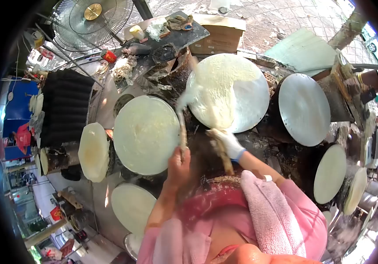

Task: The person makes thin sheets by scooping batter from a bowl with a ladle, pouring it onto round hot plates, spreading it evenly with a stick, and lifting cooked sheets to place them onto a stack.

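Note:
A round griddle (252, 101) lies ahead of me, with pale, wet batter (217, 75) spread unevenly over its left and upper part. My left hand (179, 163), bare, is closed round a wooden stick (182, 132) whose far end blurs beside the griddle's left rim. In a white glove with a blue cuff, my right hand (229, 144) grips a thick wooden handle (224, 158) at the griddle's near edge. The handle's far end is smeared by motion over the batter, so its kind is unclear. Below the hands sits a reddish tub (215, 196) with a crusted rim.
Left of me is another round griddle (147, 136) covered by a pale sheet. A bare griddle (304, 110) stands at the right, and a pale-topped one (329, 174) nearer. A fan (93, 22), a cardboard box (219, 37) and a dark board (193, 33) with gloves are beyond.

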`<state>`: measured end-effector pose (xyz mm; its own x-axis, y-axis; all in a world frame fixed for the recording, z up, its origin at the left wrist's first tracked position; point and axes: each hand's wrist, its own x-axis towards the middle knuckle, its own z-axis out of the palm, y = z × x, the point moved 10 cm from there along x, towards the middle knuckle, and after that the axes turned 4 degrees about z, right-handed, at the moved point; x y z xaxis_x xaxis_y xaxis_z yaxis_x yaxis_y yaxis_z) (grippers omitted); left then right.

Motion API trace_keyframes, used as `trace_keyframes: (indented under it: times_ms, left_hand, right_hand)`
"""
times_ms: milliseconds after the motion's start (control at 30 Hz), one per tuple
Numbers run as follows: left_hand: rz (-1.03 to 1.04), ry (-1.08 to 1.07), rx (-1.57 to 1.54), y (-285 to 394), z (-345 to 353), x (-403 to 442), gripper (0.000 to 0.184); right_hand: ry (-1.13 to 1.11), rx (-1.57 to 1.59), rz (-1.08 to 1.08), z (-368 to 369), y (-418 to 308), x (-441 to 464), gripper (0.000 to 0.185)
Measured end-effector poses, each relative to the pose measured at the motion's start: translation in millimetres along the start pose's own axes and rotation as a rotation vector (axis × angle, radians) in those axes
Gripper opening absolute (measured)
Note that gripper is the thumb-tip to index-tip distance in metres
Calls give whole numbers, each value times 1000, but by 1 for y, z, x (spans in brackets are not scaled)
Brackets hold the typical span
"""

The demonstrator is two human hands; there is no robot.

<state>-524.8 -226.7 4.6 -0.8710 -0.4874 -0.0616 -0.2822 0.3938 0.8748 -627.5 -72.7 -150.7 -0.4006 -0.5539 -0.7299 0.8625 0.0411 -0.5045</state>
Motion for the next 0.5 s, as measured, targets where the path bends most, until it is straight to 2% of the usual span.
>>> trace_keyframes:
  times_ms: [33,67,100,167,233,300,367,400,433,500]
  left_hand:
    - [45,58,-10,-7,-16,-1,17]
    - [6,69,-79,-22,-27,-4,17]
    - [-33,78,-146,-35,-36,-6,16]
    - [-63,84,-190,-63,-48,-15,18]
    - [-13,90,-147,-85,-55,-28,18]
    - [18,108,-176,-93,-61,-39,16]
    - [-5,142,-200,-95,-66,-50,15]
    - [-88,144,-252,-99,-66,-55,14]
    - [-153,152,-323,-96,-66,-59,14]
    - [-288,159,-454,-90,-58,-69,15]
  right_hand:
    - [76,-157,-26,22,3,9,31]
    - [153,-278,-15,31,15,24,38]
    - [307,-491,-153,4,46,80,43]
    - [581,-668,-234,4,30,53,47]
    - [773,-575,-330,-29,40,42,37]
    - [855,-550,-308,-68,45,25,36]
    - [871,-502,-312,-98,42,13,33]
    - [739,-236,-236,-82,29,-10,31]
    - [683,-132,-231,-75,20,-20,29]
    - [587,-246,-298,-73,23,-12,35]
